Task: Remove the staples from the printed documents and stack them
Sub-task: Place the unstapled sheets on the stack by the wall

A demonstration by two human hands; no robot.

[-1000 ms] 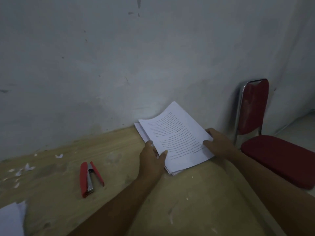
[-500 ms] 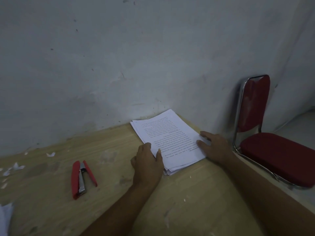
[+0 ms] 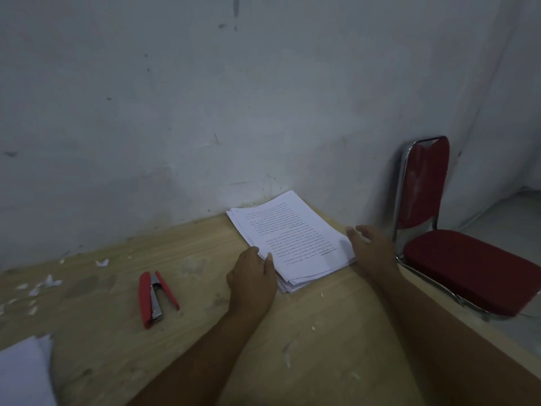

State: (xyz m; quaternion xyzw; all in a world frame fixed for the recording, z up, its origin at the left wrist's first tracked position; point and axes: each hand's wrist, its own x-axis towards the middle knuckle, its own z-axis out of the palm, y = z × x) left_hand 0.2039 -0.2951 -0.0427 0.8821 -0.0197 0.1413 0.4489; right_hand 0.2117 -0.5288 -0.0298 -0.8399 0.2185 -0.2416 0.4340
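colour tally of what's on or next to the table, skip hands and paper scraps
Red: 2 (stapler, chair)
White: 2 (paper stack by the wall, paper pile at the near-left corner)
Total: 4

I see both arms stretched forward: left hand palm down, fingers loosely together; right hand flat, fingers spread.

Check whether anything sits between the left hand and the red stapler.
Nothing visible does. The left hand touches the near-left edge of the paper stack; the red stapler lies to its left, only wooden desk between. Paper scraps sit farther left.
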